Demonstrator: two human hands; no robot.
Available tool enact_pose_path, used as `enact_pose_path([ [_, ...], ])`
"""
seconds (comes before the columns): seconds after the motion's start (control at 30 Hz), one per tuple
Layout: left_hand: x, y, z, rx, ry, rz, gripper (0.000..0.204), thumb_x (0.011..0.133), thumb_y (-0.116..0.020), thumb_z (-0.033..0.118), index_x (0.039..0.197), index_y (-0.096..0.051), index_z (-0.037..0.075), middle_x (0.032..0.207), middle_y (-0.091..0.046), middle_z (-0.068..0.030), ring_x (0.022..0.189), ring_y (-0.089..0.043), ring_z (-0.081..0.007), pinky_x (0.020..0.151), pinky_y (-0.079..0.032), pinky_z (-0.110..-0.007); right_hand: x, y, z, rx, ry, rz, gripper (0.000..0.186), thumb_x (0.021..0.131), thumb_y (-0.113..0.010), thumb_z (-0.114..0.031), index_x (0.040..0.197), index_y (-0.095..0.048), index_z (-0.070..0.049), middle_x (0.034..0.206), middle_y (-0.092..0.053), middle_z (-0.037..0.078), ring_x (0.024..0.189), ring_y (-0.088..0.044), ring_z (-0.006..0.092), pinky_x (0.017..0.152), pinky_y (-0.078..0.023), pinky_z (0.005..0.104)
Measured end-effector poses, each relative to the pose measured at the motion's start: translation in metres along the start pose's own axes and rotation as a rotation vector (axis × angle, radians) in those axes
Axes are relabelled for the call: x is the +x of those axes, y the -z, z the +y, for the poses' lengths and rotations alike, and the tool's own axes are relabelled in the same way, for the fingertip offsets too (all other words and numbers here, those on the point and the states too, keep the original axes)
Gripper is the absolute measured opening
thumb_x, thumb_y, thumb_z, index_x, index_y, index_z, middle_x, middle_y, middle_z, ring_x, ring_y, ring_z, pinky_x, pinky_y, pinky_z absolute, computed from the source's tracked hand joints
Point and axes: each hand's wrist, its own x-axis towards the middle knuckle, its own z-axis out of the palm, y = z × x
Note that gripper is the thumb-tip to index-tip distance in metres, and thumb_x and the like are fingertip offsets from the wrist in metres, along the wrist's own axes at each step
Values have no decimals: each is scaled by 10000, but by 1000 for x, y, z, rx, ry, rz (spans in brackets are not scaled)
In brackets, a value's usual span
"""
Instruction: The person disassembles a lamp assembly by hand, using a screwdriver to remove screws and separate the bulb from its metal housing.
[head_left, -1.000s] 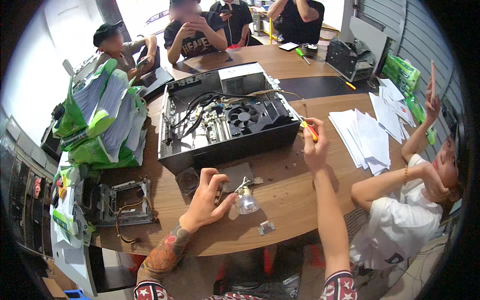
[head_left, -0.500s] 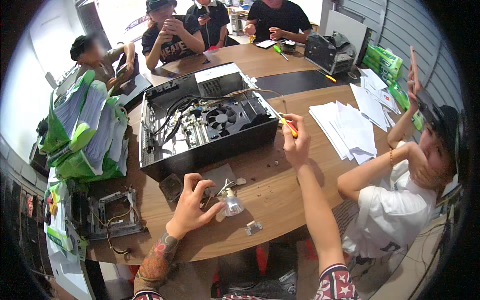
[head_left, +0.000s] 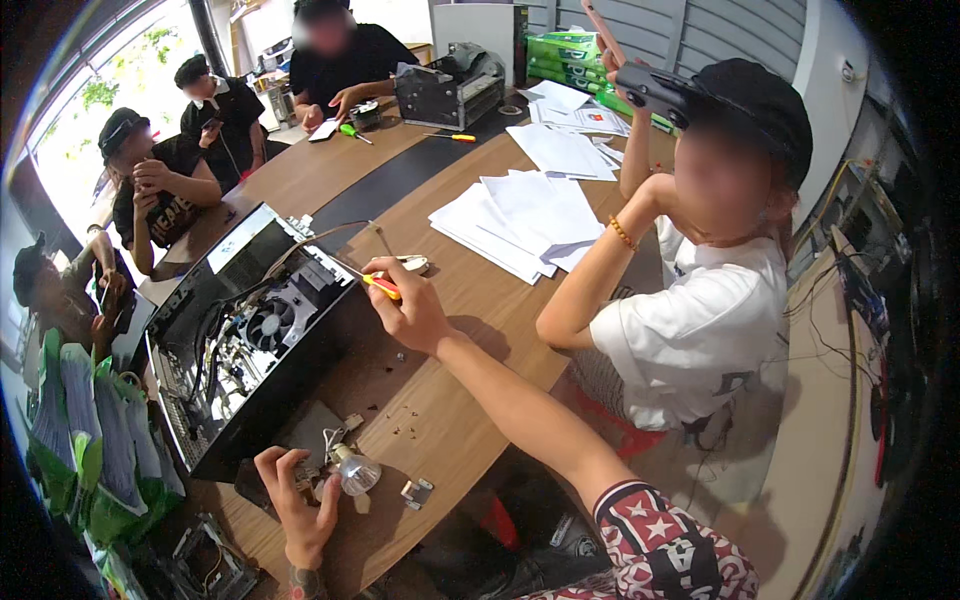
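Observation:
My right hand [head_left: 408,308] grips a screwdriver [head_left: 382,286] with a red and yellow handle. Its shaft reaches toward the near right corner of an open black computer case [head_left: 300,345]. Inside the case a round black fan [head_left: 270,323] and bundled cables show. My left hand [head_left: 300,505] is open, fingers curled and apart, at the table's near edge. Close to its thumb lies a glass reflector lamp [head_left: 358,472] with white wires. Beside that hand is a dark square part [head_left: 252,488], partly hidden. A small metal and beige part [head_left: 416,492] lies to the lamp's right.
Loose screws [head_left: 405,425] dot the wooden table. White papers [head_left: 510,225] lie to the right, near a seated person in a white shirt [head_left: 700,310]. Green bags of paper [head_left: 85,430] stand left of a metal frame [head_left: 205,560]. Other people sit at the far side.
The view has swung to the right, so the case and people sit farther left in it. My right hand still holds the screwdriver at the case corner; my left stays by the lamp.

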Motion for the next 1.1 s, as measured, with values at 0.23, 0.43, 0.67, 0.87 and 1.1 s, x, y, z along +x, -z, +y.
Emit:
enact_pose_path([
  [0.23, -9, 1, -13, 68, 11, 15, 497, 720, -796, 160, 1135, -546, 50, 1145, -428, -178, 1075, -459, -342, 919, -410, -446, 3, -16, -2, 62, 3, 9, 244, 937, -554, -230, 1132, -590, -87, 907, -697, 179, 842, -683, 366, 749, -533, 431],
  [0.43, -3, -7, 1, 59, -76, -97, 671, 628, -919, 341, 1146, -578, 85, 1137, -455, -177, 1042, -459, -351, 882, -425, -457, 1, 0, -5, -29, -16, 20, 238, 945, -550, -223, 1128, -602, -79, 885, -706, 152, 800, -716, 304, 719, -559, 387],
  [0.67, -7, -6, 2, 47, -69, -33, 601, 636, -920, 298, 1125, -632, 100, 1113, -485, -152, 1009, -476, -337, 855, -439, -440, 1, -10, -8, -16, 33, 41, 212, 950, -568, -185, 1133, -608, -86, 805, -674, 145, 690, -671, 278, 638, -512, 342],
  [0.87, -5, -9, 1, 31, -85, -18, 614, 643, -916, 304, 1140, -630, 85, 1109, -478, -164, 1002, -481, -340, 848, -438, -433, 1, -13, -2, -59, 133, 65, 204, 949, -560, -157, 1121, -625, -68, 820, -670, 106, 712, -649, 189, 643, -507, 314],
  [1.1, 0, -6, 4, 66, -107, -30, 622, 647, -910, 341, 1149, -628, 105, 1133, -470, -158, 971, -507, -321, 825, -462, -427, -1, -11, -18, -35, 127, 28, 187, 951, -548, -108, 1101, -629, -30, 897, -665, 108, 765, -635, 182, 699, -508, 311],
])
